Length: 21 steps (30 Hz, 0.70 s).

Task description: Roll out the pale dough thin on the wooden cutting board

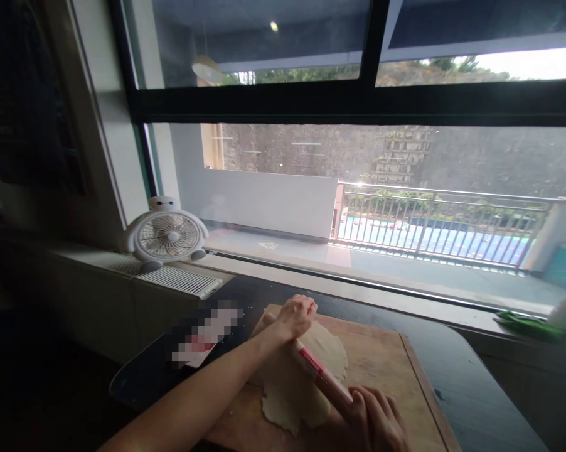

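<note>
Dough lies flat on a board at the lower centre of the frame; we curl the fingers of our left hand and right hand round a rolling pin across it.

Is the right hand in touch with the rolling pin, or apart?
Touching. The head view shows the right hand over the rolling pin's near end, without gap.

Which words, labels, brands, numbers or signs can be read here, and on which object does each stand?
No text can be read with certainty.
Red label on the rolling pin: white lettering, too blurred to read.
Pale triangular mark on the floor beyond the window: too small to read.
Item on the dark table: pixelated, unreadable.
</note>
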Each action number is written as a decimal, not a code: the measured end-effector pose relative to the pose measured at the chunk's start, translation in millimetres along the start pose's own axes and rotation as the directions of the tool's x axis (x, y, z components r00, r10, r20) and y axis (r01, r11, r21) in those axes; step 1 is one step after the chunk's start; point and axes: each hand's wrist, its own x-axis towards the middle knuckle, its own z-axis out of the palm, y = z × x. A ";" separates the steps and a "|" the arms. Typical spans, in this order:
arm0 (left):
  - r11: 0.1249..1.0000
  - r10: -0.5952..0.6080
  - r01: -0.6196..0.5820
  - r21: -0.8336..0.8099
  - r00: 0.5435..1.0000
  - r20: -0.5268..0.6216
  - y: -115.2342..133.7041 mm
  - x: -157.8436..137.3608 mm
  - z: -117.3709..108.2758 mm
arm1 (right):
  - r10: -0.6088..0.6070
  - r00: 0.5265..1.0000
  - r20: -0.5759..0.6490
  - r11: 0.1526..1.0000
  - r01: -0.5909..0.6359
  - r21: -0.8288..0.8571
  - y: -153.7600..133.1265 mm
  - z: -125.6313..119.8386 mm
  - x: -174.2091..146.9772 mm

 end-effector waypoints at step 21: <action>0.998 -0.001 -0.005 0.061 0.995 0.096 -2.3 11.5 5.6 | 0.051 0.997 0.063 0.998 -0.053 0.029 -10.4 -6.9 1.0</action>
